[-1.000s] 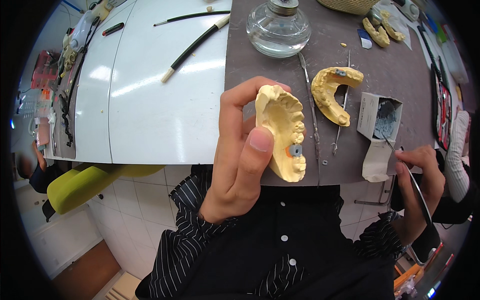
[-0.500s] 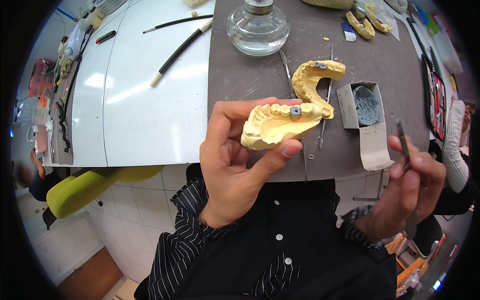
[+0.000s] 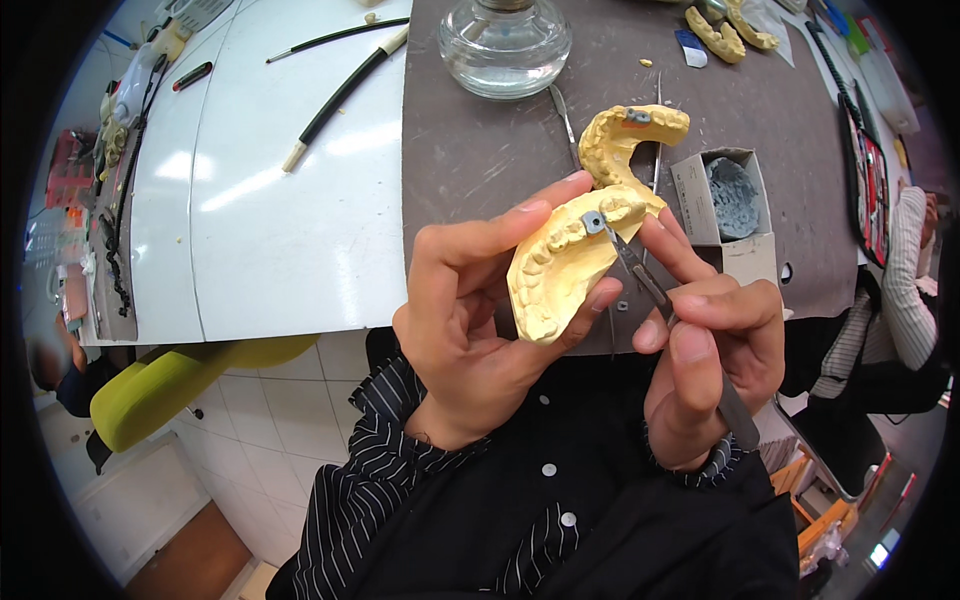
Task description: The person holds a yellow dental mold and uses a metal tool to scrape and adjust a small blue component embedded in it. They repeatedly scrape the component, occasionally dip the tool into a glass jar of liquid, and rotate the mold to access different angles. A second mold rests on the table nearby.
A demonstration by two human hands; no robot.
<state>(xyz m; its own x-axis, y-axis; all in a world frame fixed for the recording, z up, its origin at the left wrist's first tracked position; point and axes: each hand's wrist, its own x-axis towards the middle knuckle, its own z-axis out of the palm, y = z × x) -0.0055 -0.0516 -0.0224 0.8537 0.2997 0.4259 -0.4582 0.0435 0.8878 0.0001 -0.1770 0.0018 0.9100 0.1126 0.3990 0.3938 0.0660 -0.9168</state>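
A yellow plaster dental cast is tilted in my left hand, gripped between the thumb below and fingers behind. A grey wax tooth piece with a small dark hole sits in its row of teeth. My right hand pinches a scalpel like a pen. Its blade tip is at the grey piece; whether it touches I cannot tell. Some fingers of my right hand reach close to the cast's right end. Behind it on the mat lies a second dental cast with grey pieces and a reddish patch.
Right of the casts stands an open box of blue-grey wax. A glass spirit lamp is at the back. Metal hand tools lie near the second cast. Brushes rest on the white table at left. Another person's sleeve shows far right.
My right hand has come in from the right, bringing the scalpel to the grey piece. My left hand has turned the cast so its front teeth point down more.
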